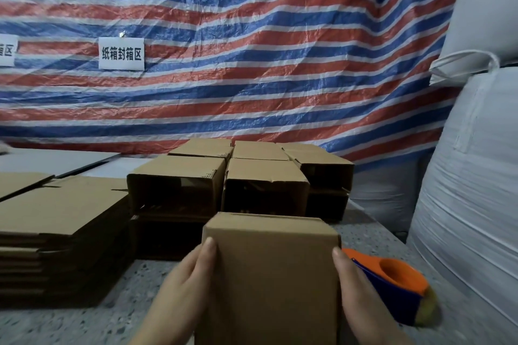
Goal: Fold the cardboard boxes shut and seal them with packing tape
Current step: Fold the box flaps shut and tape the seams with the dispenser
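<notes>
Flanking the cardboard box (270, 274), left hand (182, 288) and right hand (361, 297) apparently press it, fingers straight.

— The room is quite dim, no? The light seems soft, and I cannot tell where it comes from.

— Yes. The striped tarp (252, 50) gives some pale shine on its wrinkles, but no hard glare.

— The open boxes (218, 185) are very dark inside, and shadow lies under the flat cardboard stack (56, 218).

— The edges bend, like a wide lens. The tape dispenser (398, 288) looks a little soft, also the hands.
</notes>
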